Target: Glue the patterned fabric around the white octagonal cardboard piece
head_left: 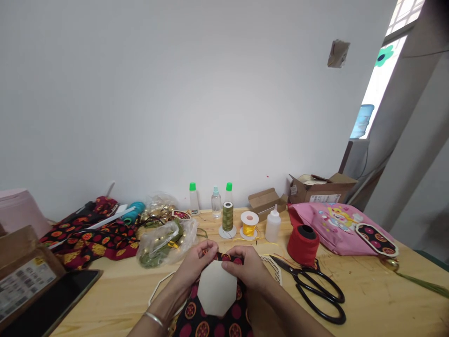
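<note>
Fabric [210, 323], black with red and gold roundels, is gathered around a pale hexagonal card [216, 288] at the near edge of the wooden counter [368, 304]. The card lies on top, and the cloth's upper margin is pinched against it by the left hand [192, 264] and the right hand [243, 269]. The fingers [233, 267] of both are closed narrowly on the cloth near the card's top edge. Folding the margin over the card is judged to be the step in hand, and the uncovered sides appear to call for the same fold. Black-handled scissors [317, 292] are laid just right of the right hand, near a red thread cone [303, 244]. A yellow thread spool [249, 225] and a white squeeze bottle [272, 224] stand beyond, and a plastic bag [164, 245] holding green cord is left of the hands.
</note>
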Tool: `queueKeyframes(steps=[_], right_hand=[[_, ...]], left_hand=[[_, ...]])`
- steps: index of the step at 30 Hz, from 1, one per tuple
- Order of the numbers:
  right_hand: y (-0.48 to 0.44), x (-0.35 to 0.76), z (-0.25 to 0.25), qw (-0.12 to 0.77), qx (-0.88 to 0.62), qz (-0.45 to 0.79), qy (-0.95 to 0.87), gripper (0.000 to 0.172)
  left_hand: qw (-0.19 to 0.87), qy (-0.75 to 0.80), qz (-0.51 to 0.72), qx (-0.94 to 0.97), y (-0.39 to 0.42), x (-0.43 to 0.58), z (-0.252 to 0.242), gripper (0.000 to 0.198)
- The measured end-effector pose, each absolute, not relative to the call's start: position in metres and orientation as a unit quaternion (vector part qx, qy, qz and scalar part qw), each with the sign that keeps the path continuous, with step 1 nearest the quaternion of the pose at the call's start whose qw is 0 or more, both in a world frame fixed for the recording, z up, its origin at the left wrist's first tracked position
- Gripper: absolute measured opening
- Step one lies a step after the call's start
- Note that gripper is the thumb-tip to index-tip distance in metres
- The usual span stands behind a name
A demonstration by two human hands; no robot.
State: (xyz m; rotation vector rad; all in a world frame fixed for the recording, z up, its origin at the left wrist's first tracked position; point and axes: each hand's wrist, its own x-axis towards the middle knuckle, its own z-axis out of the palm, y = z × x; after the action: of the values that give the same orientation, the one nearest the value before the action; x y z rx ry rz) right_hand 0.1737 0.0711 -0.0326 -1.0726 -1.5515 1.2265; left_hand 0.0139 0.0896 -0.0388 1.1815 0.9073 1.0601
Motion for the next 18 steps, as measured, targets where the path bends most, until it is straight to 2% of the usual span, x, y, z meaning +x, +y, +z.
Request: queueKeyframes(steps=[10,18], right_hand=[[0.07,0.175,-0.025,0.444,-0.461,0.503,-0.581,0.009],[0.071,0.176,-0.027,0.501,-0.422,0.574,-0.491,0.026]], left_hand=[[0.663,0.36,0.521,0.4,0.082,0.011,-0.029,0.022],[0.703,0.338,0.492,0.387,0.077,0.012,-0.027,0.019]])
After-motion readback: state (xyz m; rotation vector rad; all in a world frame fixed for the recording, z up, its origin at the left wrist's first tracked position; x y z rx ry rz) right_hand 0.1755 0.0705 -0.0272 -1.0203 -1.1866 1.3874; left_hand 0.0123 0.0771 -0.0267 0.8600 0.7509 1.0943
